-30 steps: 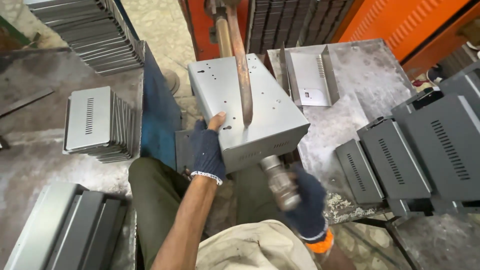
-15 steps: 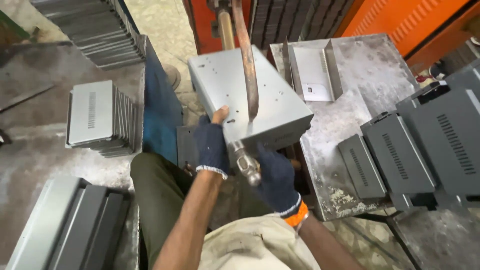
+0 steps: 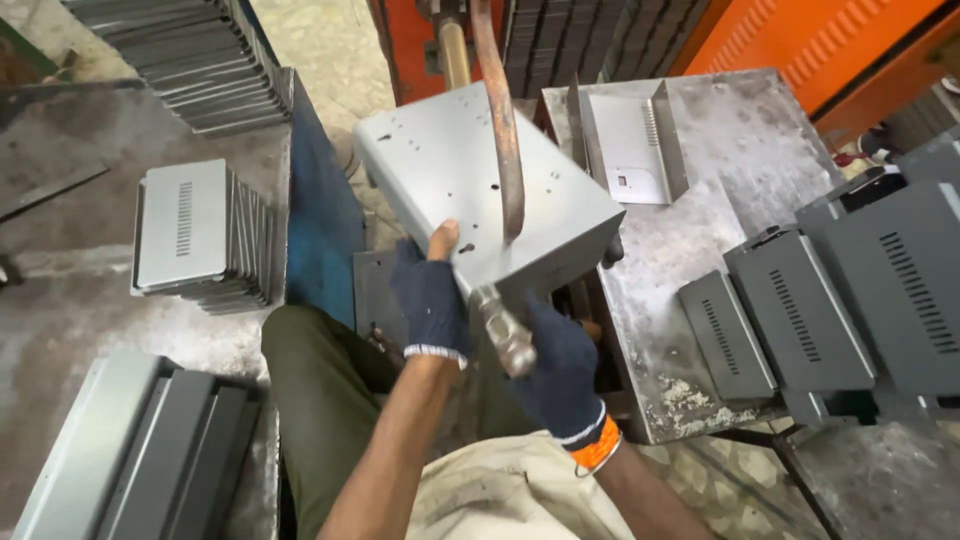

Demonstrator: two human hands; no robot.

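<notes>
Grey perforated sheet-metal casing, tilted

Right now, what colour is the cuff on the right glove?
Orange, with a white stripe above it, on the dark blue right glove. Head view shows it.

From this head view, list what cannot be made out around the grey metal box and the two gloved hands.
- Underside of the grey metal box: faces away from the head camera.
- Lower arm of the welder: hidden under the box; only the curved copper arm shows.
- Hammer handle: covered by the right hand.
- Left hand fingertips: tucked under the box edge.
</notes>
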